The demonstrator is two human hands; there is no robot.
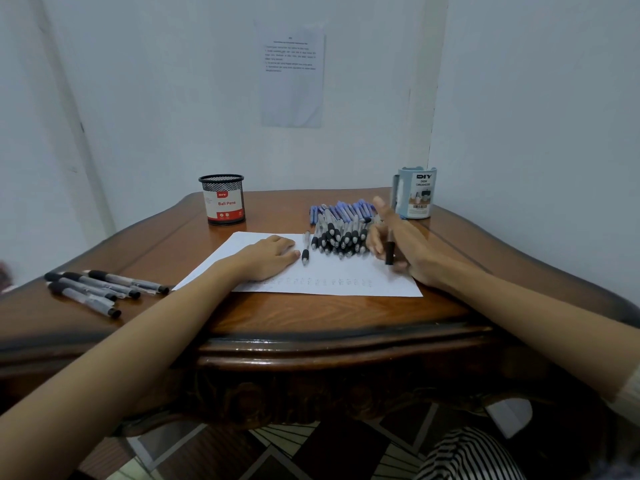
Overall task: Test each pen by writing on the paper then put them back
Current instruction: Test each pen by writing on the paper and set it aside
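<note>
A white sheet of paper (pixel 332 275) lies on the wooden table (pixel 311 317), with a row of small pen marks near its front edge. My left hand (pixel 268 256) rests flat on the paper. One black-grip pen (pixel 305 249) lies just right of its fingers. A heap of black-grip and blue pens (pixel 341 225) sits at the paper's far right. My right hand (pixel 398 242) is blurred beside that heap and holds a black-tipped pen (pixel 389 252) pointing down above the paper.
Several black-grip pens (pixel 100 289) lie at the table's left. A black mesh cup labelled Ball Pens (pixel 223 199) stands at the back, a light blue desk organizer (pixel 415 192) at the back right. A printed sheet (pixel 292 74) hangs on the wall.
</note>
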